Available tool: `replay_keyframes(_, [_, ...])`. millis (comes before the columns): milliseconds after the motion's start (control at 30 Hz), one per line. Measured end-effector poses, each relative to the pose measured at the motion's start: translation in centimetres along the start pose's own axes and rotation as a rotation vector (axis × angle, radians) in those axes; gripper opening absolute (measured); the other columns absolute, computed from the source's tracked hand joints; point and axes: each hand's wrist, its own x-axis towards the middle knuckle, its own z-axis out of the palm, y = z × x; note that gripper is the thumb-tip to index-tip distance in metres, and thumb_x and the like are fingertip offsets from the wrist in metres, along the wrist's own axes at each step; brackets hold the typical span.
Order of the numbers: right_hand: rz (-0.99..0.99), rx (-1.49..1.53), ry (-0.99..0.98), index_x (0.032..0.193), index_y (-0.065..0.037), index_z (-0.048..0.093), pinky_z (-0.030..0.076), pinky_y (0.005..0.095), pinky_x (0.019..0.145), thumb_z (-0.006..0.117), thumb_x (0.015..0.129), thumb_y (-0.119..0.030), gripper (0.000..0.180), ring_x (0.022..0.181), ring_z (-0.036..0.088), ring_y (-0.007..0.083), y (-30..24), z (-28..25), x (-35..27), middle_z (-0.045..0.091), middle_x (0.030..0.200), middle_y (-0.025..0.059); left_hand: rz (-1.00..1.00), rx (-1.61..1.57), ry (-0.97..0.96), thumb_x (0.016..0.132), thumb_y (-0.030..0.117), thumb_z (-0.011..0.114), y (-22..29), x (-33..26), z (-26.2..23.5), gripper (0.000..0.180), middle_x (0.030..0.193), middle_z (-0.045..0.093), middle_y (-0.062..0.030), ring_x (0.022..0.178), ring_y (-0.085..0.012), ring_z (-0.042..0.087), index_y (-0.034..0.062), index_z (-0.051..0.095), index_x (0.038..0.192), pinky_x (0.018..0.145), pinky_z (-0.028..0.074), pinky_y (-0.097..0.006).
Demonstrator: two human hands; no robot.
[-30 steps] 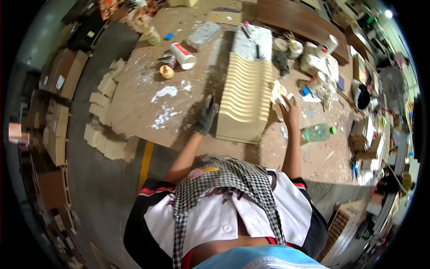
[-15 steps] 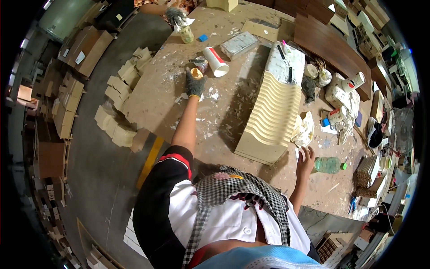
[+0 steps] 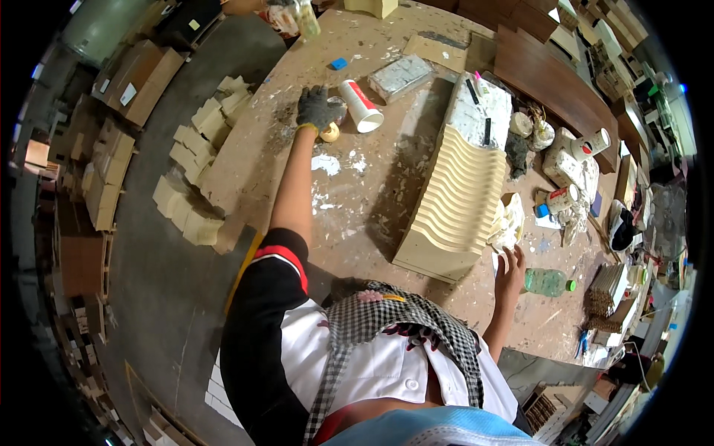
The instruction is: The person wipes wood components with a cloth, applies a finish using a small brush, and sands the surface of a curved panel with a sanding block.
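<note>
My left hand, in a grey work glove, is stretched out over the far left of the table. Its fingers look spread, partly over a small clear cup. A small tan, rounded piece lies just below the wrist. Close by on the right, a white and red paper cup lies on its side. My bare right hand rests at the table's near side, fingers apart and holding nothing I can see. It is between a crumpled whitish cloth or bag and a green-tinted plastic bottle lying down.
A stack of cream wavy-edged boards stands mid-table, with a paint-marked white block behind it. More cups and cloths clutter the right side. Another person's hand is at the far left edge. Cream pieces stand beside the table.
My left hand has let go of the tan piece and moved slightly farther away, over the clear cup. The other person's hand has drawn back with a jar. My right hand has hardly moved.
</note>
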Motion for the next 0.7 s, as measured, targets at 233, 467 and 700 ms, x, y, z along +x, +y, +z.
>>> replay_keyframes(233, [0.002, -0.024, -0.008, 0.120, -0.008, 0.066, 0.043, 0.0444, 0.101, 0.066, 0.092, -0.010, 0.027, 0.121, 0.052, 0.0381, 0.8, -0.2, -0.5, 0.054, 0.133, 0.0195, 0.015, 0.148, -0.448, 0.086, 0.044, 0.059, 2.5, 3.9, 1.2, 0.047, 0.143, 0.051, -0.0168, 0.122, -0.0361, 0.057, 0.0201, 0.064, 0.127, 0.102, 0.047, -0.048])
replay_keyframes(467, [-0.057, 0.069, 0.058, 0.116, -0.007, 0.067, 0.047, 0.0419, 0.098, 0.068, 0.091, -0.010, 0.026, 0.119, 0.056, 0.0369, -0.1, 0.6, 2.6, 0.056, 0.133, 0.0177, 0.159, 0.205, -0.499, 0.087, 0.053, 0.056, 2.9, 1.5, -5.8, 0.044, 0.140, 0.054, -0.0180, 0.122, -0.0376, 0.056, 0.0280, 0.064, 0.123, 0.102, 0.046, -0.048])
replay_keyframes(700, [-0.306, 0.178, 0.205, 0.097, -0.006, 0.072, 0.049, 0.0415, 0.082, 0.066, 0.088, -0.009, 0.011, 0.096, 0.060, 0.0349, -5.1, 4.1, 18.1, 0.065, 0.100, 0.0139, 0.026, 0.020, -0.010, 0.090, 0.051, 0.057, 0.8, -1.1, -7.2, 0.056, 0.114, 0.066, -0.0233, 0.109, -0.0386, 0.061, 0.0024, 0.061, 0.118, 0.095, 0.048, -0.048])
